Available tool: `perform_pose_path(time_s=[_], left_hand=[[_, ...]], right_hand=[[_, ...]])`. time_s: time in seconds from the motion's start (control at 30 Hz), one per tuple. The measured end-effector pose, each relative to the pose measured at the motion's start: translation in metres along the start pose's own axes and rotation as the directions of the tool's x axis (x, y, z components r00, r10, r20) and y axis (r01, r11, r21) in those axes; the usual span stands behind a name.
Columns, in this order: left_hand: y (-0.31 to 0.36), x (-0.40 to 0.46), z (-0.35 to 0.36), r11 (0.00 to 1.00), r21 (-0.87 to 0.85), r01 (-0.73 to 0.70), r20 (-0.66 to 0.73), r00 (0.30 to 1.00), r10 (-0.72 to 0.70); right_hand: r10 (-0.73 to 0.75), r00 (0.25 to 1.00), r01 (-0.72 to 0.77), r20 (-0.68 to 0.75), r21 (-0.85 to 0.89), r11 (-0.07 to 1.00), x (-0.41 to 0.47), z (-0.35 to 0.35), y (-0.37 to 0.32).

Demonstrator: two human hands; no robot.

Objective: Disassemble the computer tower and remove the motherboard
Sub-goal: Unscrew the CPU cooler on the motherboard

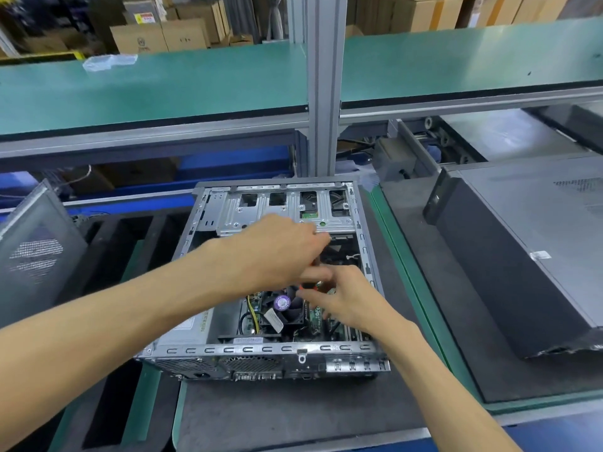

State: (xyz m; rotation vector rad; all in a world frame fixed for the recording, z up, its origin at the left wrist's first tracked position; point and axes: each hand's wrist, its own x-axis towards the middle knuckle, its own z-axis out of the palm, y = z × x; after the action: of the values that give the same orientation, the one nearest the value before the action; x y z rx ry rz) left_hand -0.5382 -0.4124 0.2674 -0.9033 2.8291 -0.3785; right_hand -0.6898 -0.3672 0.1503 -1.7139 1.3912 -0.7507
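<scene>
I have the computer tower (261, 321) lying on its side on a dark mat (293, 415) in the middle of the bench, its side panel off and its open face turned up toward me, the rear ports and fan grille along the near edge. Inside, the motherboard (315, 316) sits low on the case floor, green board showing just right of the black cooler fan (287, 305) with its round purple label; a yellow and black cable (252, 313) runs down beside the fan. The silver drive cage (284, 207) spans the far end of the case. My left hand (277, 246) reaches across the opening from the left, knuckles up, fingers curled downward near the cage edge; I cannot tell what, if anything, they grip, since the fingertips are hidden under the hand. My right hand (346, 298) comes in from the lower right and hovers over the board, forefinger and thumb drawn together on something small and red-orange (313, 286) just above the fan; blur keeps me from naming it. To the left a grey perforated side panel (36, 249) stands tilted. To the right a second, closed tower (522, 256) lies on its own mat, well apart. A green shelf (163, 79) crosses above, split by a metal post (323, 76), with cardboard boxes (163, 34) stacked behind.
</scene>
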Motion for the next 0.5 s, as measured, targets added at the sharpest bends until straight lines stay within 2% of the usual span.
perform_pose_path(time_s=[0.07,0.1,0.2,0.27,0.33,0.4,0.5], left_hand=[[-0.004,-0.006,-0.008,0.972,-0.211,-0.103,0.084,0.989,0.123],[-0.007,-0.007,-0.012,0.959,-0.258,-0.117,0.116,0.982,0.151],[-0.017,0.0,-0.017,0.954,-0.29,-0.083,0.134,0.983,0.126],[-0.018,0.003,-0.013,0.952,-0.307,-0.019,0.103,0.993,0.053],[-0.014,0.005,-0.007,0.973,-0.228,0.048,0.06,0.998,-0.035],[-0.009,0.006,-0.003,0.992,-0.044,0.114,0.018,0.993,-0.114],[-0.007,0.006,-0.002,0.974,0.136,0.178,-0.072,0.983,-0.17]], right_hand=[[0.011,1.0,-0.012,0.017,0.066,0.998,-0.002,-0.001,0.0],[0.008,1.0,-0.01,0.026,0.076,0.997,-0.002,-0.001,0.0],[-0.033,0.999,0.034,0.021,-0.014,0.999,0.0,0.005,0.002],[-0.056,0.998,0.055,-0.009,-0.069,0.996,0.0,0.005,0.003],[-0.055,0.998,0.054,-0.025,-0.064,0.997,-0.002,0.005,0.003],[-0.061,0.998,0.06,-0.017,-0.088,0.994,-0.001,0.006,0.004],[-0.028,0.999,0.029,0.016,-0.062,0.998,0.002,0.007,0.002]])
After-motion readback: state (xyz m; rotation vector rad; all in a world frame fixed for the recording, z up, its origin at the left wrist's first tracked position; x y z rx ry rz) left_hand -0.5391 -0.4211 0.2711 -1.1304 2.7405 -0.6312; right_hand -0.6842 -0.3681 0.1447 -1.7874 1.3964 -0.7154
